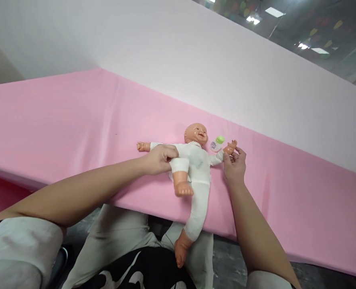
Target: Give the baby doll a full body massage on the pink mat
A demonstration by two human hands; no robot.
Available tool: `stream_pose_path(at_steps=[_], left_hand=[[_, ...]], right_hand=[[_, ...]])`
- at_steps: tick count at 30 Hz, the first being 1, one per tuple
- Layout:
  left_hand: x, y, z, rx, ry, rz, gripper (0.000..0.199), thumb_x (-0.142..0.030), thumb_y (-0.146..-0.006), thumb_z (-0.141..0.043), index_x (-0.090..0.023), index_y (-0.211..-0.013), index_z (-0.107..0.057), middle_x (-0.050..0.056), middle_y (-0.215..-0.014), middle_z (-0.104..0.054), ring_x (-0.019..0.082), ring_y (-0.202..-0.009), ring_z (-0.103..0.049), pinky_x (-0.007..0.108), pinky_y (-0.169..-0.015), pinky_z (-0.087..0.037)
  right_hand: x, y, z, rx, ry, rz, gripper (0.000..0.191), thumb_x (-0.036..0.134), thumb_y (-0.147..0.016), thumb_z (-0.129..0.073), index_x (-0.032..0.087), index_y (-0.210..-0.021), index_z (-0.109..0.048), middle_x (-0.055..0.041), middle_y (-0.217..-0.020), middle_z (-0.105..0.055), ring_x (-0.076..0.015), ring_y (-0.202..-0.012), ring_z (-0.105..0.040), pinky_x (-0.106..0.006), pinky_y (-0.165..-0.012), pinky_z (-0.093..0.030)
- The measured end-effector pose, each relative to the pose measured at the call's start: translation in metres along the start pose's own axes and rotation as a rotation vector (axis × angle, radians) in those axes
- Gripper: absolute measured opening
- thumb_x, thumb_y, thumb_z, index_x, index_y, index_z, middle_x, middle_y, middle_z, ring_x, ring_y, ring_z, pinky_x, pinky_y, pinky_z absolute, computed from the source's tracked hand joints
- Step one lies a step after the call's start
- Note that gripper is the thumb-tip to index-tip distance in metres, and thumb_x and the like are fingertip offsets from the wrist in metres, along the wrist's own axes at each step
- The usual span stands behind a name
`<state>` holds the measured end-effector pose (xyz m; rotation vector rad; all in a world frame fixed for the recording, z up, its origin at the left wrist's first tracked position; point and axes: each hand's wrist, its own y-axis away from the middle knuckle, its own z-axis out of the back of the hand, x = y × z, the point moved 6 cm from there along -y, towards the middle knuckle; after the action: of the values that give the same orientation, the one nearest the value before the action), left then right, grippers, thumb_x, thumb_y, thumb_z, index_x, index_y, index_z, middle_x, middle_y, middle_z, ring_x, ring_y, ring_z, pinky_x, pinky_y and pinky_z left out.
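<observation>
A baby doll (199, 160) with a white cloth body lies face up on the pink-covered table (75, 120). Its head, hands and feet are bare plastic. My left hand (160, 159) is closed on the doll's leg at the white cloth, and that leg is bent up with its foot toward me. Around the doll's forearm, just below its small plastic hand, my right hand (235, 162) is closed. The doll's other leg hangs over the table's near edge. Beside its head lies a small bottle (217, 143) with a green cap and a printed label.
A white wall (136, 44) rises along the table's far side, with a window (310, 36) reflecting lights at the upper right. My legs (114, 233) are under the table's near edge. Something red (3, 192) shows below the table at the left.
</observation>
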<state>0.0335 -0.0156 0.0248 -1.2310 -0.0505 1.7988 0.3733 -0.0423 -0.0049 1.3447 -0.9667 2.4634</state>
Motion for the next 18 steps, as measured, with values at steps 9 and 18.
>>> stream_pose_path(at_steps=[9, 18], left_hand=[[0.037, -0.006, -0.007, -0.025, 0.044, 0.316, 0.009, -0.025, -0.070, -0.065, -0.017, -0.072, -0.068, 0.002, -0.077, -0.065, 0.017, -0.074, -0.060, 0.027, -0.064, -0.044], [-0.005, 0.002, -0.009, -0.002, 0.188, 0.129, 0.021, -0.025, -0.075, -0.074, -0.018, -0.068, -0.055, 0.000, -0.073, -0.059, 0.013, -0.068, -0.055, 0.025, -0.062, -0.045]], right_hand=[[0.067, 0.042, -0.057, 0.456, 0.293, 0.621, 0.039, 0.030, -0.103, -0.052, 0.028, -0.138, -0.070, -0.0074, -0.145, -0.069, -0.0294, -0.134, -0.062, -0.055, -0.119, -0.046], [0.023, 0.007, -0.012, 0.155, 0.090, 0.136, 0.063, 0.048, -0.097, -0.063, 0.027, -0.156, -0.050, -0.0107, -0.130, -0.075, -0.0237, -0.102, -0.073, -0.044, -0.096, -0.060]])
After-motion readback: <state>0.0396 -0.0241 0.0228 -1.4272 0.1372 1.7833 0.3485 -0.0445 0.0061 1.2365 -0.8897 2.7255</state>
